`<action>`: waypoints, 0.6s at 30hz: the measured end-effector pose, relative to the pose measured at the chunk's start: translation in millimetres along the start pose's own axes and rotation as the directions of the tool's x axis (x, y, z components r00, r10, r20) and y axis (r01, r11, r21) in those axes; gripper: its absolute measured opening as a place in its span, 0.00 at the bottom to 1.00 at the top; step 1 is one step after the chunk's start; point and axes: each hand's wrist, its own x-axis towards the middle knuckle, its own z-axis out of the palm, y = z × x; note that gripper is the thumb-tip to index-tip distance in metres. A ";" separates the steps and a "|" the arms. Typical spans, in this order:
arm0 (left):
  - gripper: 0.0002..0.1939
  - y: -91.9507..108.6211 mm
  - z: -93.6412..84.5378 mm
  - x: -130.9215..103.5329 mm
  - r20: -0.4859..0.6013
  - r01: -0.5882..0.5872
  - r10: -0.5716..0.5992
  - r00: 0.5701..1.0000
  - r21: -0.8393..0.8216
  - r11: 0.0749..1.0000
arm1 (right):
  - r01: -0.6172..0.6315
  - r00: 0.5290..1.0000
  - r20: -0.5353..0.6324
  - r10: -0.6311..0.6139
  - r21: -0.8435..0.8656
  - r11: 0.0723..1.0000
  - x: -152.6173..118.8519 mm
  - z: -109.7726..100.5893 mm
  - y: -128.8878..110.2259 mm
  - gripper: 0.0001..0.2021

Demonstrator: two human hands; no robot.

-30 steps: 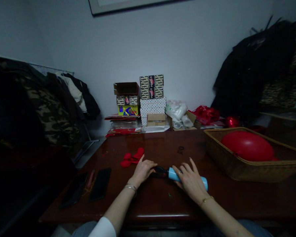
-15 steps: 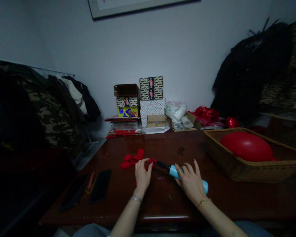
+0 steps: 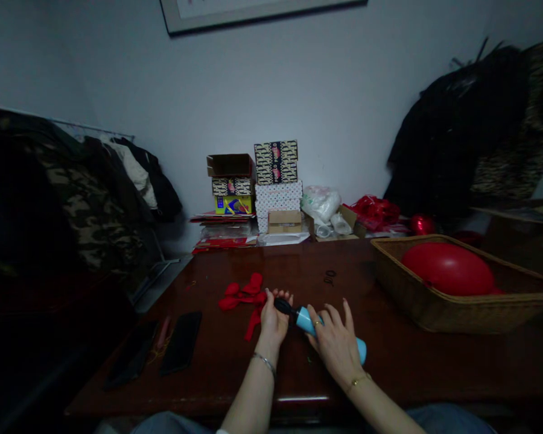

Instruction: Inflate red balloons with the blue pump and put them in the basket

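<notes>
A light-blue balloon pump [image 3: 361, 349] with a black nozzle [image 3: 282, 305] lies slanted above the table's middle. My right hand [image 3: 337, 343] is wrapped over its blue barrel, some fingers raised. My left hand [image 3: 275, 319] has its palm turned up, thumb and fingers closed around the black nozzle end. Whether a balloon's neck is inside that grip is hidden. Limp red balloons [image 3: 241, 296] lie in a pile just left of my left hand, and another flat red balloon [image 3: 253, 323] lies beside the wrist.
A wicker basket [image 3: 434, 316] holding an inflated red balloon [image 3: 450, 269] stands on the right. Two dark phones [image 3: 181, 342] lie on the left. Small black rings [image 3: 329, 277] rest farther back on the brown table [image 3: 344, 256]. Stacked boxes [image 3: 278, 199] stand against the wall.
My left hand has moved right and turned palm up, from pinching red balloon material at the nozzle tip to closing around the nozzle. The pump and right hand have shifted slightly left.
</notes>
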 end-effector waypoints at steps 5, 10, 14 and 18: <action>0.11 15.2 -5.8 9.1 -0.047 -0.057 0.053 0.997 -0.088 0.994 | 0.009 0.999 0.052 -0.011 0.023 1.000 -5.6 -8.8 -0.1 0.28; 0.13 24.9 -5.9 13.6 -0.080 -0.057 0.047 0.996 -0.129 0.990 | -0.009 0.999 0.041 0.005 0.094 0.996 -15.2 -12.7 -4.7 0.24; 0.13 15.1 -2.9 13.1 -0.034 -0.013 0.009 0.999 -0.128 0.992 | -0.045 0.998 0.046 0.039 0.120 0.992 -20.4 -15.0 -8.2 0.24; 0.12 3.2 1.8 12.0 -0.055 -0.014 0.011 0.998 -0.067 0.998 | -0.068 0.995 0.087 0.057 0.128 0.990 -20.0 -20.6 -3.9 0.23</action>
